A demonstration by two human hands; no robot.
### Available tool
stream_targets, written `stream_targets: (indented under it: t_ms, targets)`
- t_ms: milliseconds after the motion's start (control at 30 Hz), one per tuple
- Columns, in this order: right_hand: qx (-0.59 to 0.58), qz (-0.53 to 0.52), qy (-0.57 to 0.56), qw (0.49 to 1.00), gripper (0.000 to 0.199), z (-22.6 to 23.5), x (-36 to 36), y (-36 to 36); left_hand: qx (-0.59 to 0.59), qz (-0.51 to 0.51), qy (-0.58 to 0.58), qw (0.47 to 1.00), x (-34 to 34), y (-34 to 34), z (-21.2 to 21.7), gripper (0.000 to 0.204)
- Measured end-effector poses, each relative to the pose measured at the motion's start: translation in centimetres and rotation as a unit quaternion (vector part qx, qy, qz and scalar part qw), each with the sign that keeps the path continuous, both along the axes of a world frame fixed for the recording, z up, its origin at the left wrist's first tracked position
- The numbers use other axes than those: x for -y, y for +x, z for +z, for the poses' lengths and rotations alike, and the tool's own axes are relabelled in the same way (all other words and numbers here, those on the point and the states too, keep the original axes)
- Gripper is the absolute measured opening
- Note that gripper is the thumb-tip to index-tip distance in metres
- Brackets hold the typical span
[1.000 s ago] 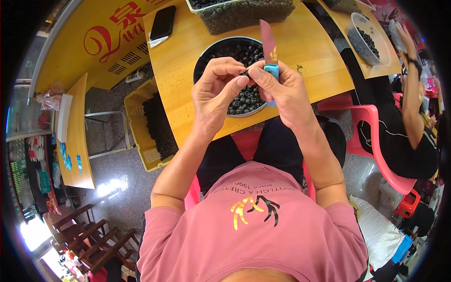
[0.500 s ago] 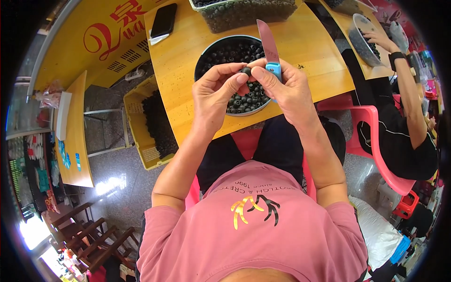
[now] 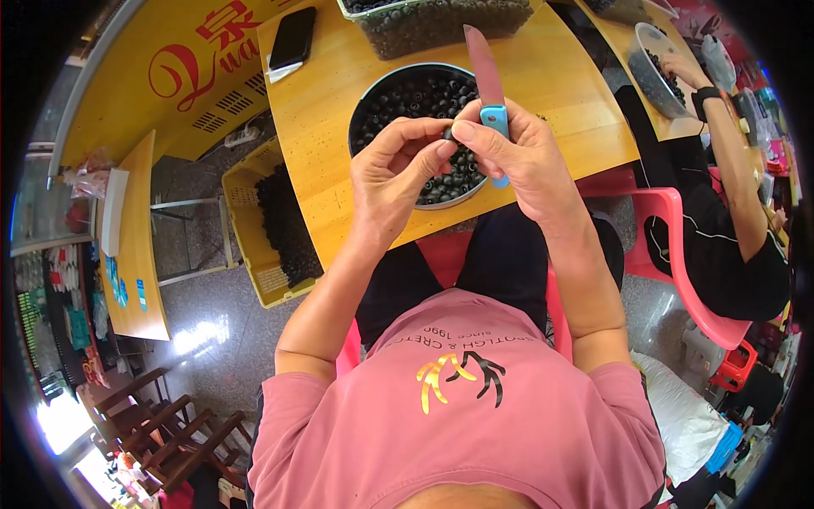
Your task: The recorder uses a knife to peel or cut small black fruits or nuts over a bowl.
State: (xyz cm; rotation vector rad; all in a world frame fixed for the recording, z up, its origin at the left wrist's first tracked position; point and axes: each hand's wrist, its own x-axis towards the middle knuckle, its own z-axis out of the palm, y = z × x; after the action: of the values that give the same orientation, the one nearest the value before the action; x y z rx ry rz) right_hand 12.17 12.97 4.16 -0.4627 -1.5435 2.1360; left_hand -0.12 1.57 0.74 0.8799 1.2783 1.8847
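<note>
Both my hands meet above the near side of a round bowl (image 3: 448, 204) with a pale rim. It is heaped with small dark round pieces (image 3: 415, 97), whose kind I cannot make out. At the fingertips, one small dark round piece (image 3: 448, 133) is pinched, mostly covered by fingers. My left hand (image 3: 386, 174) is closed around it with thumb and forefinger. A knife (image 3: 486, 72) with a light blue handle sits in my right hand (image 3: 527, 165), its blade pointing up and away. My right thumb and forefinger also press near the piece.
Beyond the bowl stands a clear tub (image 3: 437, 38) of similar pieces, with a black phone (image 3: 292, 38) to its left. A yellow crate (image 3: 242, 225) of dark pieces is left of the table. At right, a co-worker's hand (image 3: 685, 69) reaches into a basin (image 3: 649, 81) near a pink chair (image 3: 676, 242).
The small round piece, plainly visible between my fingertips before, is now mostly covered. My left thumb has shifted slightly away from it, and the knife handle has moved a little in my right hand.
</note>
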Motion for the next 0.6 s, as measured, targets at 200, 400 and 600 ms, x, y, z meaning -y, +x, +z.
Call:
stream_targets:
  t_ms: [200, 400, 600]
  targets:
    - [0.033, -0.046, 0.05, 0.997, 0.021, -0.8, 0.0, 0.1, -0.001, -0.044, -0.006, 0.999, -0.1, -0.4, -0.4, 0.019]
    - [0.042, -0.142, 0.423, 0.894, 0.015, -1.4, 0.2, 0.3, 0.051, -0.063, 0.026, 0.996, -0.1, -0.9, -0.7, 0.019]
    - [0.036, -0.15, 0.577, 0.802, 0.013, -1.4, 0.2, 0.6, 0.03, -0.043, 0.042, 0.998, -0.3, -0.7, -0.5, 0.019]
